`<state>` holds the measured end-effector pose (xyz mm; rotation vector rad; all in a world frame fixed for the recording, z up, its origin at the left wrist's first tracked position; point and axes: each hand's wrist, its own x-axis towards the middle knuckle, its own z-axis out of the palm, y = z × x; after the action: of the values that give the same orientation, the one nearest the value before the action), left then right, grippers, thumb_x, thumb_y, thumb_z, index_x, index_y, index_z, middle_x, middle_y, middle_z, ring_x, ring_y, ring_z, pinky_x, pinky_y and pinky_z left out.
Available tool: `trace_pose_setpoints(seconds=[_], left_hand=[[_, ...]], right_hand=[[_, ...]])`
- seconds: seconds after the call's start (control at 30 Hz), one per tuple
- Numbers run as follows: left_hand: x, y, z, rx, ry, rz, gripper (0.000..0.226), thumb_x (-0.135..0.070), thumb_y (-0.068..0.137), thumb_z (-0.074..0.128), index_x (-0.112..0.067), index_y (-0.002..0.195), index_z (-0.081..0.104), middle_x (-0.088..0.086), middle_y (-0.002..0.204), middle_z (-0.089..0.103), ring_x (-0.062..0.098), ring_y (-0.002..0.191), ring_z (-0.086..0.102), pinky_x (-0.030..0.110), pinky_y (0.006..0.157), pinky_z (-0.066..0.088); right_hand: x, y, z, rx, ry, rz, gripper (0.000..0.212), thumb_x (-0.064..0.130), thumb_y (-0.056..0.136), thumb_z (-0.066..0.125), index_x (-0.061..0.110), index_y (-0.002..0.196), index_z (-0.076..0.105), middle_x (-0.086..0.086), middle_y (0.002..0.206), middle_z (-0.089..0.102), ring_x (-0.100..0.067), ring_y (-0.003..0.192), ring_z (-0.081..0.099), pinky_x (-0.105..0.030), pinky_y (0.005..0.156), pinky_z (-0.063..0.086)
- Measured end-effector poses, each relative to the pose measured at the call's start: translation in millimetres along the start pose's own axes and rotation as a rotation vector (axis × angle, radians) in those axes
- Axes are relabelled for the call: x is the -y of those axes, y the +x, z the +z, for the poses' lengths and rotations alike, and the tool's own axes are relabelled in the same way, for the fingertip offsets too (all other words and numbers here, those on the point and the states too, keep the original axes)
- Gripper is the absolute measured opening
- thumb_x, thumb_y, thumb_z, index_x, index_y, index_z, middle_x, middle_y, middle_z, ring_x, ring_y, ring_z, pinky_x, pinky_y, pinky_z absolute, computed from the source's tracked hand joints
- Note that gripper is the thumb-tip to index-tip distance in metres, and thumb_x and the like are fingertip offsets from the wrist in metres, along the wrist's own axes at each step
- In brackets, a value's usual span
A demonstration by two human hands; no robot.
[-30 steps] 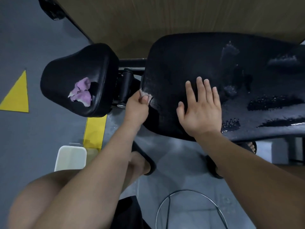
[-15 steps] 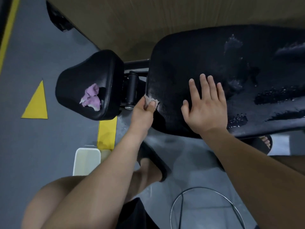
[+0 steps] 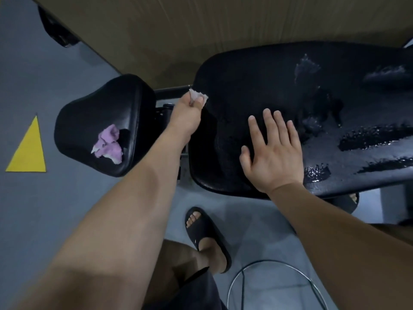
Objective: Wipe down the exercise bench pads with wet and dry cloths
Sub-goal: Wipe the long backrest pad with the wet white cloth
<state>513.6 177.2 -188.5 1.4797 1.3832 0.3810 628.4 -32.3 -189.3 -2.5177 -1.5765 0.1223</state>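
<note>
Pinching a small pale cloth [image 3: 197, 96] in left hand [image 3: 187, 113], fingers curled round it, right at the far left corner of the long bench pad [image 3: 257, 86]. Pressing right hand [image 3: 272, 157] flat on the same pad near its front edge, fingers straight and slightly spread, nothing held. Black textured vinyl on that pad: matte and dull around both hands, glossy wet streaks [image 3: 368, 137] and beaded patches toward its right end, well apart from the cloth. Just left of it, across a gap with the black frame [image 3: 169, 91] showing, a smaller rounded seat pad [image 3: 100, 117], also black, with a crumpled pink cloth [image 3: 108, 144] lying on its near right part, untouched by either hand. Below: grey floor [image 3: 44, 209] with a yellow triangle [image 3: 28, 151] at left, a foot in a black slide sandal [image 3: 205, 233], a thin wire loop [image 3: 271, 261] at bottom right. Behind the bench, a brown wood-grain panel [image 3: 201, 30].
</note>
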Motion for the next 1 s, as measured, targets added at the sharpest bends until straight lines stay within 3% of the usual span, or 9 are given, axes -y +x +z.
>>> trace_pose_setpoints(seconds=[0.1,0.17,0.27,0.33,0.47,0.57,0.73,0.9,1.0], left_hand=[[9.2,-42.7,-4.2,0.035,0.027,0.020,0.025,-0.034,0.103,0.054,-0.013,0.113,0.063,-0.008,0.110,0.071,0.005,0.107,0.067,0.020,0.099,0.049],[25.7,-74.8,-6.0,0.044,0.043,0.037,0.019,-0.027,0.104,0.055,-0.011,0.111,0.060,-0.001,0.106,0.070,0.005,0.105,0.067,0.015,0.094,0.047],[49.9,-104.7,-7.0,0.047,0.042,0.023,0.027,-0.025,0.102,0.057,-0.008,0.123,0.059,0.006,0.110,0.070,0.013,0.108,0.066,0.021,0.100,0.046],[51.1,-106.1,-6.1,0.038,-0.044,-0.019,0.023,-0.018,0.101,0.058,-0.006,0.120,0.062,0.001,0.107,0.070,0.011,0.104,0.066,0.028,0.103,0.047],[34.9,-82.9,-5.5,0.007,-0.201,-0.069,0.022,-0.010,0.104,0.056,-0.004,0.122,0.067,0.000,0.105,0.076,0.014,0.103,0.072,0.029,0.096,0.055],[20.9,-55.9,-8.5,0.026,-0.279,-0.111,0.017,-0.011,0.105,0.053,-0.005,0.110,0.069,0.002,0.100,0.076,0.015,0.096,0.072,0.030,0.090,0.057],[-7.0,7.6,-3.6,0.040,-0.307,-0.075,0.024,-0.004,0.107,0.047,-0.011,0.097,0.068,-0.011,0.080,0.076,-0.001,0.082,0.071,0.013,0.076,0.052],[-36.7,61.1,4.3,0.089,-0.217,-0.067,0.023,-0.019,0.108,0.049,-0.019,0.096,0.069,-0.010,0.091,0.072,-0.001,0.083,0.069,0.017,0.075,0.054],[-37.0,62.5,3.2,0.110,-0.134,-0.008,0.022,-0.029,0.107,0.049,-0.020,0.100,0.069,-0.013,0.096,0.071,0.000,0.092,0.067,0.021,0.084,0.052]], right_hand=[[0.2,-0.5,-1.6,0.003,0.008,0.001,0.069,0.049,0.099,0.032,0.018,0.160,0.027,-0.016,0.167,0.021,-0.032,0.156,0.014,-0.050,0.126,0.011],[0.3,-1.3,-1.3,-0.006,0.025,0.002,0.069,0.048,0.099,0.033,0.018,0.160,0.029,-0.017,0.166,0.022,-0.032,0.156,0.015,-0.050,0.126,0.011],[-0.2,-2.1,-1.7,-0.005,0.043,0.004,0.068,0.047,0.098,0.034,0.017,0.160,0.030,-0.016,0.166,0.022,-0.032,0.156,0.015,-0.050,0.126,0.011],[-0.7,-2.2,-2.1,-0.002,0.045,0.008,0.068,0.047,0.099,0.034,0.017,0.160,0.029,-0.016,0.167,0.022,-0.031,0.156,0.015,-0.050,0.126,0.011],[-1.0,-0.5,-0.2,0.008,0.039,0.011,0.068,0.047,0.098,0.034,0.017,0.160,0.029,-0.016,0.167,0.022,-0.031,0.156,0.015,-0.050,0.126,0.011],[-1.5,1.3,-0.9,0.023,0.033,0.010,0.069,0.048,0.098,0.034,0.017,0.160,0.029,-0.016,0.167,0.021,-0.031,0.156,0.014,-0.051,0.126,0.011],[-2.0,3.2,-1.8,0.040,0.035,0.015,0.069,0.048,0.098,0.036,0.017,0.159,0.030,-0.016,0.167,0.022,-0.032,0.156,0.015,-0.051,0.126,0.012],[-3.0,4.7,-2.4,0.076,-0.002,0.010,0.070,0.050,0.099,0.034,0.019,0.161,0.025,-0.014,0.168,0.018,-0.031,0.157,0.011,-0.050,0.126,0.011],[-2.7,5.4,-1.9,0.086,-0.011,0.015,0.070,0.050,0.099,0.033,0.020,0.161,0.025,-0.013,0.168,0.019,-0.030,0.157,0.012,-0.049,0.126,0.011]])
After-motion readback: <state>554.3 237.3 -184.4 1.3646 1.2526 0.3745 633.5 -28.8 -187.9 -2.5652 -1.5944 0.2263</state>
